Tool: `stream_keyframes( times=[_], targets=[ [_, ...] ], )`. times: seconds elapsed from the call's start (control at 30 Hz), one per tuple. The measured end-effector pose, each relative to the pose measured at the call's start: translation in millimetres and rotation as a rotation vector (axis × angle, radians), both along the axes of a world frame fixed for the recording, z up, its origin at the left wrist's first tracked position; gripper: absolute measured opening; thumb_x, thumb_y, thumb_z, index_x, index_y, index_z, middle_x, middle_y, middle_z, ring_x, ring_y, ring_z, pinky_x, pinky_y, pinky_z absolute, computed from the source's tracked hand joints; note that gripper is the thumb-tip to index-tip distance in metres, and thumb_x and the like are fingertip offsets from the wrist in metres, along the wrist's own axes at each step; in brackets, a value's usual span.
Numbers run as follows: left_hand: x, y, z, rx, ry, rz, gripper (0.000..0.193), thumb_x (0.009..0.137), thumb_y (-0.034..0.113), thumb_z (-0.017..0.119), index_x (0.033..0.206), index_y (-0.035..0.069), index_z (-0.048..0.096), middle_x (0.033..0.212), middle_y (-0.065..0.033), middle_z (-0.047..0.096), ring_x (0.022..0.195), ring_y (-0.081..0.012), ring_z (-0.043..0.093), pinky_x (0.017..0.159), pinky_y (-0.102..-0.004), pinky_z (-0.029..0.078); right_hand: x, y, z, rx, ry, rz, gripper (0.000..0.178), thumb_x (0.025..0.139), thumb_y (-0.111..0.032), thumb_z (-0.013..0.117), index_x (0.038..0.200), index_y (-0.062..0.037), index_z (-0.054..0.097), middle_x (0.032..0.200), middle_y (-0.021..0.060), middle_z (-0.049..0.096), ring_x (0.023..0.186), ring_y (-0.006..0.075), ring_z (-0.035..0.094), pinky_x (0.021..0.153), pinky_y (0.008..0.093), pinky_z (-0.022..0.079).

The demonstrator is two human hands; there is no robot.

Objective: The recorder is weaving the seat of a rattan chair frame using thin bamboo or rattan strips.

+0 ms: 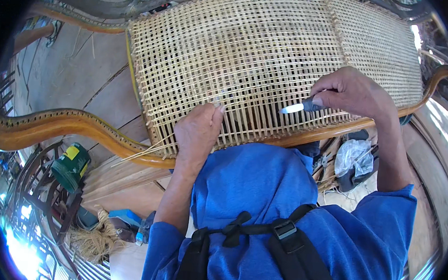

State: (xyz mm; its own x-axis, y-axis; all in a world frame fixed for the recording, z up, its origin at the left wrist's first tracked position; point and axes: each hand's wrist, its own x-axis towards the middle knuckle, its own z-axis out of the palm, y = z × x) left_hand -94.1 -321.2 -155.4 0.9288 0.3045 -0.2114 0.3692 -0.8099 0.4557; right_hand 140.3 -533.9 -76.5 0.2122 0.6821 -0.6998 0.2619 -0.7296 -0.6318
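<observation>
A woven cane panel [229, 48] in an open grid is stretched on a curved wooden frame [81, 126] in front of me. My left hand [200, 128] rests on the near left part of the weave. Its thumb and forefinger are pressed together at a cane strand. My right hand [352, 94] is closed round the dark handle of a short knife-like tool [293, 109]. Its bright, pale end points left, just over a stretch where upright strands stand with few crossing ones. Loose strand ends [149, 151] stick out left of my left wrist.
A green bucket [71, 166] lies tilted at the left, near a bundle of pale fibre [97, 237] and a blue object [126, 216]. A clear plastic bag [355, 157] lies below my right forearm. Part of another person's leg [32, 38] shows at the far left.
</observation>
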Motion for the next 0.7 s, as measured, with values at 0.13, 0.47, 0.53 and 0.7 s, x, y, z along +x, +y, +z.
stream_keyframes(
  times=[0.13,0.47,0.53,0.7],
  targets=[
    [3,0,2,-0.012,0.044,-0.026,0.032,0.085,0.028,0.061,0.063,0.007,0.052,0.06,-0.0093,0.053,0.05,-0.0267,0.053,0.046,-0.0367,0.042,2,1,4,-0.23,-0.032,0.233,0.019,0.082,-0.021,0.06,0.087,-0.0057,0.07,0.065,0.0046,0.063,0.056,0.0128,0.057,0.051,0.0289,0.042],
    [5,-5,-2,0.051,0.083,-0.02,0.035,0.084,0.031,0.062,0.06,0.008,0.05,0.06,-0.0096,0.052,0.047,-0.0264,0.05,0.045,-0.0371,0.04,11,-15,-3,-0.024,-0.352,0.082,0.024,0.078,-0.029,0.06,0.078,-0.0071,0.069,0.06,0.0072,0.059,0.056,0.0205,0.056,0.056,0.0361,0.043],
    [4,-5,-1,0.069,0.071,-0.032,0.035,0.084,0.032,0.061,0.06,0.008,0.05,0.059,-0.0095,0.052,0.046,-0.0259,0.049,0.044,-0.0369,0.039,16,-10,14,-0.17,-0.075,0.129,0.025,0.077,-0.029,0.059,0.074,-0.0057,0.068,0.059,0.0081,0.058,0.056,0.0209,0.056,0.056,0.036,0.043],
    [3,-5,3,0.068,0.057,-0.017,0.034,0.084,0.031,0.061,0.062,0.008,0.051,0.059,-0.0095,0.053,0.049,-0.0277,0.051,0.046,-0.0372,0.041,20,-15,20,-0.14,-0.253,0.141,0.023,0.077,-0.026,0.058,0.075,-0.0042,0.067,0.061,0.008,0.058,0.056,0.0201,0.055,0.055,0.0348,0.042]
  ],
)
